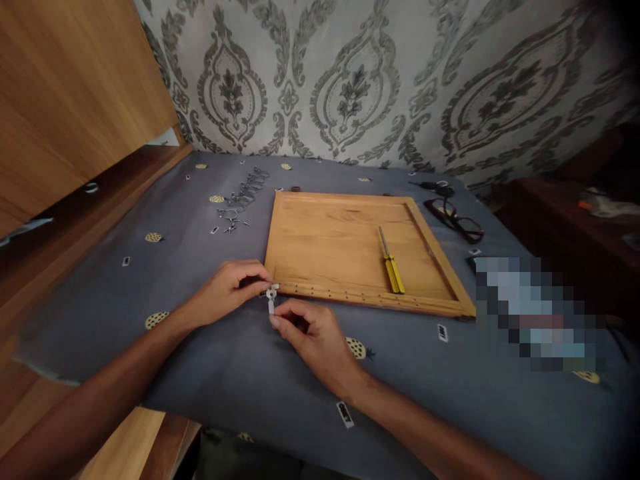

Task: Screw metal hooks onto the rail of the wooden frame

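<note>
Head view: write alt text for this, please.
Left hand and right hand hold a small silvery piece at the near left corner of a framed wooden panel. A yellow-handled screwdriver lies on the panel; glasses lie to the right.

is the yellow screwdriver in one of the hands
No, the yellow screwdriver lies on the framed wooden panel, apart from the left hand and the right hand.
</note>
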Demonstrator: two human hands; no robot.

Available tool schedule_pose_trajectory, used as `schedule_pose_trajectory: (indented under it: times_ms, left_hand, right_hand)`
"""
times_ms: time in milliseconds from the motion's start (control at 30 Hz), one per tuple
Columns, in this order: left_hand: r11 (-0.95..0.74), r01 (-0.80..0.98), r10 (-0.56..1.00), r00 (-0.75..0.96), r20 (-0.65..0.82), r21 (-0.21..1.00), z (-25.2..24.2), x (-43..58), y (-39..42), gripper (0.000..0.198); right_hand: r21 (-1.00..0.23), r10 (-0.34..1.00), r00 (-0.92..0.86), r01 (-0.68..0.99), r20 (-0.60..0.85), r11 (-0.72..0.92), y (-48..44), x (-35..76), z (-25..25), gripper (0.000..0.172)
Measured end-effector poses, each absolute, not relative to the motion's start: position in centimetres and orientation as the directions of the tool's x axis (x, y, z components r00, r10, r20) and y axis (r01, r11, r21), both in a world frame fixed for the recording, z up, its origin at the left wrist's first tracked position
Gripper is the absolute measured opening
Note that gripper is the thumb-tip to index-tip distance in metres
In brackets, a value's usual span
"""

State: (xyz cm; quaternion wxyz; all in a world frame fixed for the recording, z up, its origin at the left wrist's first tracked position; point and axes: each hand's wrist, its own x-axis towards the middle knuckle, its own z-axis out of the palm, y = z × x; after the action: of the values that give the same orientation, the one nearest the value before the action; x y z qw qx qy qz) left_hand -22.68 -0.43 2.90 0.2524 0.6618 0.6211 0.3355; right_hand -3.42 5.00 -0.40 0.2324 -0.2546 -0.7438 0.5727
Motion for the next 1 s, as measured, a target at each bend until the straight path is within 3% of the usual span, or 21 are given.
schedule_pose_trajectory:
  times_ms: [500, 1000]
  left_hand:
    - [-0.119, 0.682, 0.99, 0.026, 0.138, 0.722, 2.93, -22.68, -0.39, 0.018]
    - [-0.331, 0.825, 0.937, 0.23, 0.263, 0.459, 2.31, -22.48, -0.53, 0.014]
  right_hand:
    - [-0.958, 0.628, -0.776, 0.127, 0.066, 0.258, 5.11, -3.11, -0.08, 0.01]
    - [-0.934, 0.604, -0.792, 0.138, 0.095, 0.328, 5.18, -3.14, -0.4, 0.012]
